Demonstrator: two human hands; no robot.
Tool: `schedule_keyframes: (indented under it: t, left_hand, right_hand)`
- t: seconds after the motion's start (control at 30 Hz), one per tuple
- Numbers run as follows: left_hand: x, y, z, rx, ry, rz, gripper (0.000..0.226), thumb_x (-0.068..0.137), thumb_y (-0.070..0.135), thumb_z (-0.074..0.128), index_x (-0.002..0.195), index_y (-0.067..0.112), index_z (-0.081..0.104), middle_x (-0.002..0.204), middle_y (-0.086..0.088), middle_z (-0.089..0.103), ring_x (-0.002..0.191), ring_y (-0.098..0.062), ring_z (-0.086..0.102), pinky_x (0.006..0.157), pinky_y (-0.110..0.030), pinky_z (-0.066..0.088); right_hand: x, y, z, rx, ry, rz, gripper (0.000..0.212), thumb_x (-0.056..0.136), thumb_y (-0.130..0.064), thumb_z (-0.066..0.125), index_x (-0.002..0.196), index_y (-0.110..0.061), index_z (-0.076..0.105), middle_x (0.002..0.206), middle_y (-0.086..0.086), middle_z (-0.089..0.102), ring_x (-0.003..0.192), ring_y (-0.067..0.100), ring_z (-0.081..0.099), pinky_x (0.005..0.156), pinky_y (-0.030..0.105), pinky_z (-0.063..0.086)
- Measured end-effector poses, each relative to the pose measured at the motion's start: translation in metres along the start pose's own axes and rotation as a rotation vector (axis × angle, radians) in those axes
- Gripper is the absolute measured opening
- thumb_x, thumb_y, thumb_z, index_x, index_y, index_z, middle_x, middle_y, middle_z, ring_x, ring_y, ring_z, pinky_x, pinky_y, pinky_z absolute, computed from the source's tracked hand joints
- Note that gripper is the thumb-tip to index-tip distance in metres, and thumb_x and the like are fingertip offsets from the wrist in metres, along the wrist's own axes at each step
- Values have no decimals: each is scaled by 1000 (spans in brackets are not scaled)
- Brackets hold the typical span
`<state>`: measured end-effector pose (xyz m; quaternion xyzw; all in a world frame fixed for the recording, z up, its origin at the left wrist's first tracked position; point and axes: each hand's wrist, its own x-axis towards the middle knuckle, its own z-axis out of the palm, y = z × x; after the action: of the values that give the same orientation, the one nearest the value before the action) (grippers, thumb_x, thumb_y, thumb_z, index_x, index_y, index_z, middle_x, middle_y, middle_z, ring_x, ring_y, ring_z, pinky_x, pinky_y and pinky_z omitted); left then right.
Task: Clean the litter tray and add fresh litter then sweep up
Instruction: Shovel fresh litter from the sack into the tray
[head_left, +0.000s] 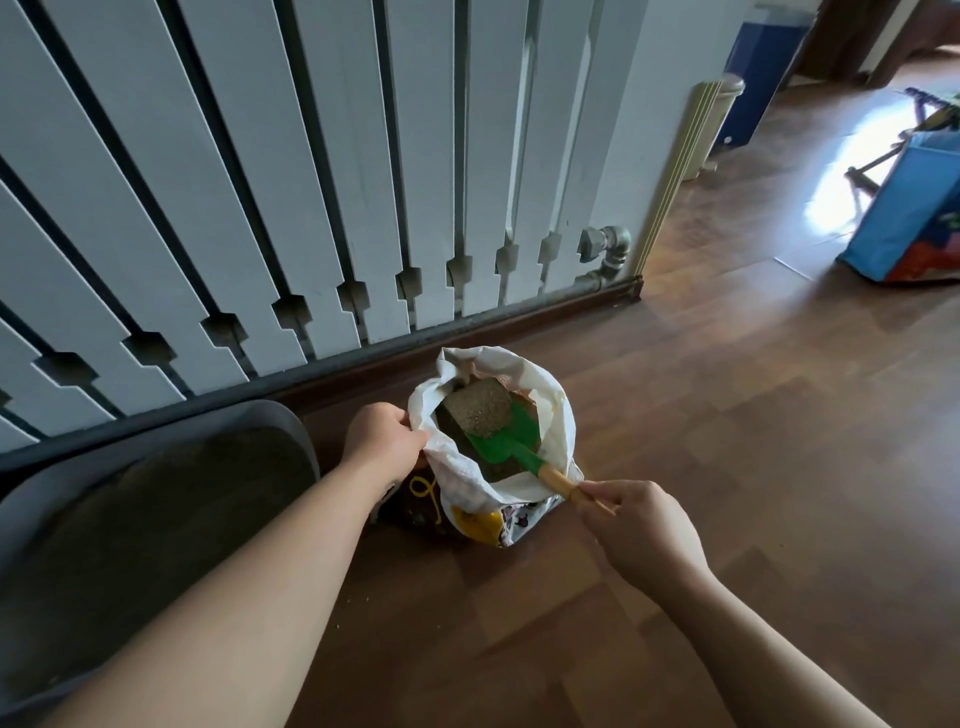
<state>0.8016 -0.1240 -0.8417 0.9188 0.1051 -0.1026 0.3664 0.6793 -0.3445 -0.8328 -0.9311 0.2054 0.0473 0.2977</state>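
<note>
Litter bag, open, on the floor beside the grey litter tray.
Your left hand grips its rim; your right hand pinches the green scoop by its wooden handle, blade heaped with litter inside the bag.

White vertical slats with notched lower ends fill the view from nine o'clock to twelve, with dark gaps between them. A dark skirting board runs along their foot. At the slats' one o'clock end a metal pipe elbow sits just above the floor. Brown wood-plank flooring spreads from six to three o'clock. Toward two o'clock a bright patch of light glares on the boards, beside a blue fabric box. A dark blue container stands at one o'clock.
</note>
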Motion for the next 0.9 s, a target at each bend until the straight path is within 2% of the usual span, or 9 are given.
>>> schedule_keyframes:
  t: [0.27, 0.33, 0.43, 0.53, 0.63, 0.7, 0.77, 0.8, 0.9]
  left_hand:
    - [-3, 1, 0, -20, 16, 3, 12, 87, 16, 64, 87, 9, 74, 82, -8, 70, 76, -21, 63, 56, -28, 44]
    - [-3, 1, 0, -30, 18, 2, 12, 86, 15, 64, 85, 8, 73, 82, -9, 71, 78, -23, 64, 61, -28, 44]
    - [-5, 2, 0, -49, 21, -14, 19, 85, 15, 65, 67, 12, 62, 72, -2, 61, 78, -24, 60, 69, -31, 46]
    - [-4, 2, 1, -57, 21, -16, 17, 86, 15, 64, 69, 13, 63, 73, -2, 61, 80, -25, 60, 70, -32, 47]
    - [-5, 2, 0, -75, 19, -5, 32, 88, 16, 63, 60, 24, 49, 69, 4, 51, 79, -20, 53, 73, -33, 44]
    - [-4, 1, -1, -106, 5, -1, 27, 89, 19, 64, 64, 26, 55, 74, 1, 55, 82, -23, 59, 77, -36, 49]
    - [-6, 0, -3, -143, -7, -6, 6, 89, 22, 65, 89, 19, 71, 85, -1, 63, 88, -24, 64, 82, -38, 52]
    - [-6, -2, -5, -156, -11, -8, 15, 89, 23, 65, 99, 14, 72, 89, -1, 66, 88, -23, 65, 83, -38, 55]
    - [-6, -4, -8, -215, -31, -7, 13, 89, 25, 65, 93, 15, 74, 82, 1, 70, 75, -14, 66, 77, -34, 56]
  right_hand:
    - [-8, 15, -2, 108, 26, 15, 18, 84, -41, 62, 98, -44, 73, 62, -8, 67, 63, 12, 63, 62, 32, 53]
    - [-10, 17, -3, 117, 22, 17, 17, 84, -42, 62, 96, -45, 73, 62, -9, 67, 62, 12, 63, 61, 32, 53]
    - [-13, 19, -7, 137, 19, 25, 17, 83, -40, 64, 96, -45, 73, 61, -12, 65, 59, 9, 60, 59, 28, 50]
    - [-15, 18, -12, 162, 16, 20, 18, 83, -40, 65, 98, -44, 73, 66, -13, 65, 58, 6, 55, 56, 25, 46]
    - [-16, 13, -19, 155, 16, -2, 17, 83, -39, 65, 97, -44, 73, 63, -12, 64, 57, 7, 56, 55, 25, 45]
    - [-15, 9, -26, 149, 18, -18, 17, 83, -39, 65, 96, -44, 73, 60, -13, 61, 56, 6, 55, 55, 24, 42]
    - [-13, 5, -33, 143, 25, -36, 16, 83, -40, 66, 97, -43, 74, 57, -14, 59, 56, 6, 53, 54, 23, 40]
    - [-12, 1, -37, 137, 29, -48, 16, 83, -41, 66, 97, -43, 74, 55, -14, 58, 55, 6, 53, 53, 23, 40]
    - [-10, -7, -46, 125, 34, -83, 14, 84, -41, 66, 95, -43, 74, 49, -11, 60, 47, 4, 53, 49, 23, 41]
